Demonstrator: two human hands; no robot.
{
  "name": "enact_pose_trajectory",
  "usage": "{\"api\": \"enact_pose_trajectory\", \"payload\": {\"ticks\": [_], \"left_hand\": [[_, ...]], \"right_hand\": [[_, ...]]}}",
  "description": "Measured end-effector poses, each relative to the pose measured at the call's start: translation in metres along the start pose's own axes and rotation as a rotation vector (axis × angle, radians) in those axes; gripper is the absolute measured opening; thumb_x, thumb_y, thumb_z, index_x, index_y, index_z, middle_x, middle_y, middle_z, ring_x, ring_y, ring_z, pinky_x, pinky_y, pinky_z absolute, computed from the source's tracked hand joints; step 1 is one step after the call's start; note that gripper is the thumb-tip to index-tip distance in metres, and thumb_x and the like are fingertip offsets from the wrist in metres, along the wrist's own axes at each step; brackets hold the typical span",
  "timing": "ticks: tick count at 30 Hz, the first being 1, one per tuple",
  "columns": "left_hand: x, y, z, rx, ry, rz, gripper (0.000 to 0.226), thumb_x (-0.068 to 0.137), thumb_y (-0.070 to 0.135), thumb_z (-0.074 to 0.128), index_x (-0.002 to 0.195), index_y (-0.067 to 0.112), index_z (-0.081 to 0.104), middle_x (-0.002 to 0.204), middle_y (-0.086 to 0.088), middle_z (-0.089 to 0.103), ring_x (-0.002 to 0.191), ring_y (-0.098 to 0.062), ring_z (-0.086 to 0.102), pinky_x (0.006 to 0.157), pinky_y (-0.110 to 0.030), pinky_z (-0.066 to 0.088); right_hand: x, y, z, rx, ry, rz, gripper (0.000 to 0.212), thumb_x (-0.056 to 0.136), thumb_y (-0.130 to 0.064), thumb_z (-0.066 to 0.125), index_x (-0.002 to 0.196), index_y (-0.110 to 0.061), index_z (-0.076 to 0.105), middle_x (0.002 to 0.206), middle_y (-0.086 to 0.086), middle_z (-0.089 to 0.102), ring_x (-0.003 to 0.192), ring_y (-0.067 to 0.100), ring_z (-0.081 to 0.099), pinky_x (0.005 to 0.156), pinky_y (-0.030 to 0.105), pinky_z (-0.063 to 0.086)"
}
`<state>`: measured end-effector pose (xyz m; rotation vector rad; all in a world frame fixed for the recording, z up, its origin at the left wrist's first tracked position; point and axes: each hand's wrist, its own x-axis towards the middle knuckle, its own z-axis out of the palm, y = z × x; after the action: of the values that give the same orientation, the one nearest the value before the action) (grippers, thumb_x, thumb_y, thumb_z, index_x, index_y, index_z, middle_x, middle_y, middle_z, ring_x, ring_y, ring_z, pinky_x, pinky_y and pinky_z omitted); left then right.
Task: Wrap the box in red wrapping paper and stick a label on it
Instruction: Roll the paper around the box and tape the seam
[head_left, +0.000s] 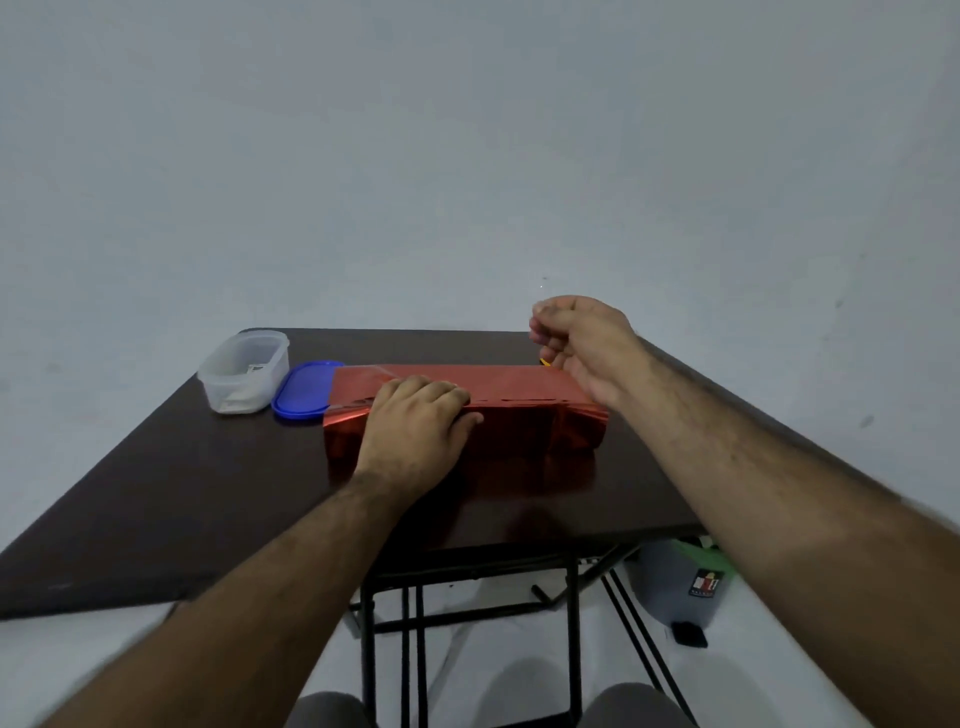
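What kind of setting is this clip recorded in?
Probably a plain room at home, not a workshop: a dark folding table against a bare pale wall, a plastic food container with its blue lid beside it, and a small bin on the floor.
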<state>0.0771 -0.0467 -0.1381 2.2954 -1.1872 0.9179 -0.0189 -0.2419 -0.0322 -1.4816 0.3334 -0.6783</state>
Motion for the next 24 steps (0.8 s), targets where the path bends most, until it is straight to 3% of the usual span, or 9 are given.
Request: {"api": "enact_pose_trajectory", "payload": {"ticks": [4, 7, 12, 20, 24], "left_hand": [[-0.003, 0.001, -0.005, -0.03, -0.026, -0.016, 0.034, 0.101, 0.045, 0.065, 0.121, 0.021, 0.077, 0.122, 0.003, 0.077, 0.115, -0.025, 0.066, 0.104, -0.047, 0.044], [-0.004, 0.002, -0.009, -0.037, -0.058, -0.017, 0.038, 0.102, 0.043, 0.061, 0.129, 0.02, 0.073, 0.126, 0.003, 0.076, 0.12, -0.023, 0.064, 0.108, -0.045, 0.041], [-0.005, 0.005, -0.014, -0.192, -0.053, -0.103, 0.053, 0.096, 0.032, 0.068, 0.143, 0.016, 0.05, 0.124, -0.001, 0.076, 0.122, -0.026, 0.064, 0.111, -0.041, 0.039], [-0.005, 0.001, -0.008, -0.245, -0.001, -0.096, 0.043, 0.095, 0.032, 0.067, 0.131, 0.018, 0.047, 0.116, 0.0, 0.076, 0.113, -0.024, 0.069, 0.107, -0.041, 0.042], [-0.005, -0.001, -0.006, -0.247, 0.006, -0.083, 0.04, 0.094, 0.033, 0.067, 0.126, 0.017, 0.048, 0.113, -0.002, 0.075, 0.11, -0.026, 0.068, 0.106, -0.042, 0.043]], "right_hand": [[-0.034, 0.016, 0.031, -0.086, -0.025, 0.063, 0.007, 0.097, -0.007, 0.069, 0.093, -0.01, 0.074, 0.078, 0.003, 0.072, 0.062, 0.01, 0.062, 0.055, 0.025, 0.05], [-0.049, 0.039, 0.045, -0.086, 0.08, 0.186, 0.004, 0.093, -0.007, 0.072, 0.091, -0.006, 0.076, 0.072, 0.003, 0.071, 0.052, 0.009, 0.055, 0.047, 0.023, 0.046], [-0.062, 0.065, 0.059, -0.037, 0.194, 0.29, 0.009, 0.087, -0.005, 0.075, 0.093, 0.002, 0.077, 0.074, 0.008, 0.075, 0.048, 0.011, 0.05, 0.043, 0.022, 0.041], [-0.056, 0.054, 0.074, -0.004, 0.2, 0.354, 0.011, 0.081, -0.001, 0.074, 0.091, 0.002, 0.078, 0.068, 0.009, 0.07, 0.045, 0.012, 0.053, 0.044, 0.022, 0.044], [-0.044, 0.043, 0.072, -0.089, 0.149, 0.447, 0.011, 0.091, -0.004, 0.069, 0.099, -0.001, 0.076, 0.067, 0.006, 0.071, 0.043, 0.009, 0.056, 0.044, 0.021, 0.049]]}}
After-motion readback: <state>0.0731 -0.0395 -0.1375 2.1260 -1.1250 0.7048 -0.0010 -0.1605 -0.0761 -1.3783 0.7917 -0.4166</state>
